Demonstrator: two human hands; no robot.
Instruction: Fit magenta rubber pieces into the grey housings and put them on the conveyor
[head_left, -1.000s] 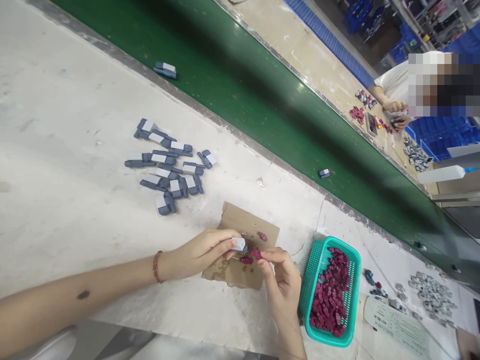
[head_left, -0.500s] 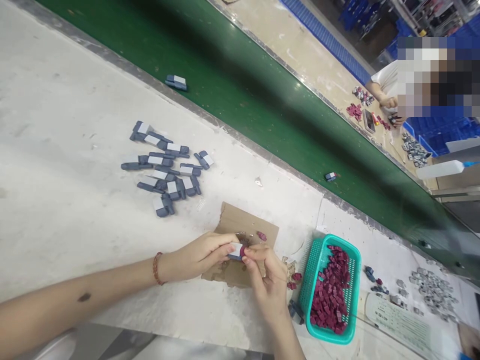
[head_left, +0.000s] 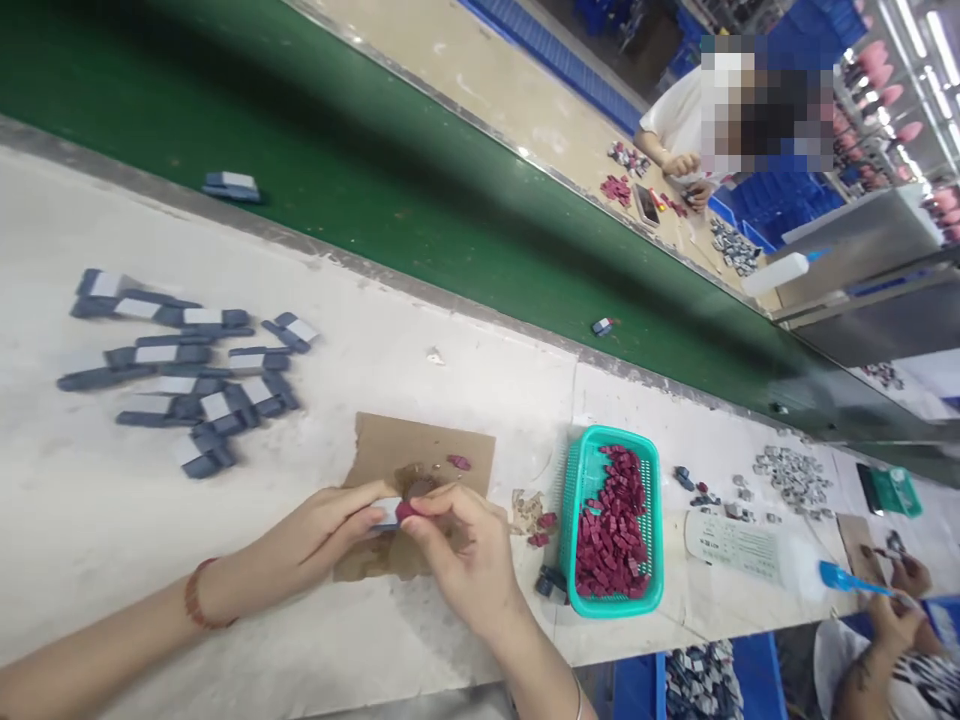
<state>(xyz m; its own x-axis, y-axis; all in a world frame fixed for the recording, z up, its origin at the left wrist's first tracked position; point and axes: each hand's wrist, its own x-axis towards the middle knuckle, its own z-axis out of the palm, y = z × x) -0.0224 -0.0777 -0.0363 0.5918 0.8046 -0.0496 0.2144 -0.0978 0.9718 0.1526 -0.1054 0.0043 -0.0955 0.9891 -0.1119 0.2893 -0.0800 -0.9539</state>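
Above a piece of brown cardboard, my left hand is closed on a small blue-grey part with a white top. My right hand pinches a small maroon piece between thumb and index finger, touching the right end of that part. Fingers cover much of both; whether they are joined I cannot tell. A loose maroon piece lies on the cardboard beyond my hands. Farther left, several similar blue-grey and white parts lie in a loose group on the table.
A green basket of maroon pieces stands to the right, beside a lying white bottle. Pale grey pieces are heaped beyond. The green conveyor belt carries two parts. Co-workers' hands work at right and across the belt.
The view has swung right, so the table's contents appear farther left and a nearby co-worker shows at right. My hands keep the same hold on the part and maroon piece.
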